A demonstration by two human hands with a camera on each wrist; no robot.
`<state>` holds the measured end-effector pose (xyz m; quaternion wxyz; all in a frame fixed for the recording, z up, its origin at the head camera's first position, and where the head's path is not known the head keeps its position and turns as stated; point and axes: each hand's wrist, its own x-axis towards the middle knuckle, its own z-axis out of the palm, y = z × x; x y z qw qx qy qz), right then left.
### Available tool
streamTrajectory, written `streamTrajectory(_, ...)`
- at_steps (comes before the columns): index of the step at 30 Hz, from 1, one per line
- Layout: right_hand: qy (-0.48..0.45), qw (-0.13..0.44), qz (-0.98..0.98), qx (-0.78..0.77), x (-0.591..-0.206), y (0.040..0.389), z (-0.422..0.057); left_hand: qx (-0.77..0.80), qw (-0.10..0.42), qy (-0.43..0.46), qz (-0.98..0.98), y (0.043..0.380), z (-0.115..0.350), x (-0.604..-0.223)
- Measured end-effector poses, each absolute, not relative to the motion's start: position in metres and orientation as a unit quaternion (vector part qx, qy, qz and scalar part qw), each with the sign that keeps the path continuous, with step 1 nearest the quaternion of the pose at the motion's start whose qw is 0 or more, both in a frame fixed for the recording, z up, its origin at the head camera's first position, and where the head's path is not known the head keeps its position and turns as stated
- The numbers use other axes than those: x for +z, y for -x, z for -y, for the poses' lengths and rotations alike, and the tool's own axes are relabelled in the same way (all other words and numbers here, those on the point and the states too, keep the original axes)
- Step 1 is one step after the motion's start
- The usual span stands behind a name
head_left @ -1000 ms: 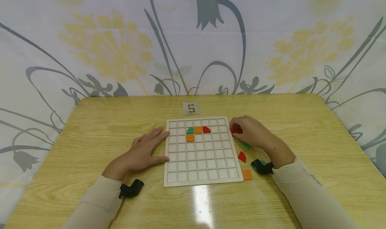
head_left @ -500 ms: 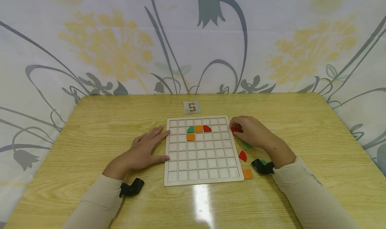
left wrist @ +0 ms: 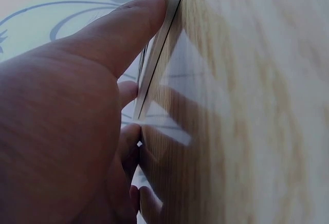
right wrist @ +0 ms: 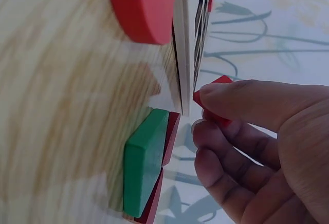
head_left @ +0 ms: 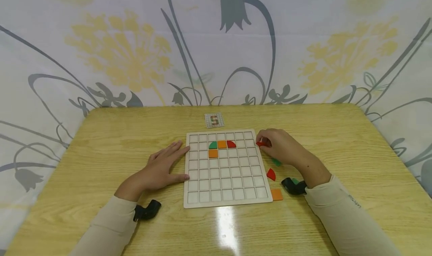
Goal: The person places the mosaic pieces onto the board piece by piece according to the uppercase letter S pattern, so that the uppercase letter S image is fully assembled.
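Observation:
My right hand (head_left: 278,145) pinches a small red tile (right wrist: 224,80) between thumb and fingers at the right edge of the pale gridded board (head_left: 225,172). The fingers partly cover this tile. In the head view, my left hand (head_left: 158,171) lies spread at the board's left side, thumb and index fingertips right at its rim. On the upper part of the grid sit a green rounded tile (head_left: 213,145), an orange square (head_left: 221,144) and a red rounded tile (head_left: 231,144) in a row. Another orange square tile (head_left: 213,153) sits below the green one.
Right of the board lie a red quarter-round tile (head_left: 271,174), an orange square tile (head_left: 276,194) and a green tile (right wrist: 144,162) with dark red ones behind it. More green (head_left: 295,181) shows by the right wrist. A pattern card (head_left: 214,120) lies behind the board.
The red tile has turned between my right fingers, so less of it shows, and it sits slightly closer to the board's edge. My left hand keeps its place.

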<state>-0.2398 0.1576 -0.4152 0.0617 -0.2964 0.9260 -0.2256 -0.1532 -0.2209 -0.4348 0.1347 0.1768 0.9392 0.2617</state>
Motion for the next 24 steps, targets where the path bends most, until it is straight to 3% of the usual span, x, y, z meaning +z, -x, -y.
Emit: streamTrajectory(24,0.301,0.06,-0.924,-0.227,-0.4136,0.2384,-0.1545,0.255,0.131,-0.175,-0.942,0.1546,0.2209,-0.438)
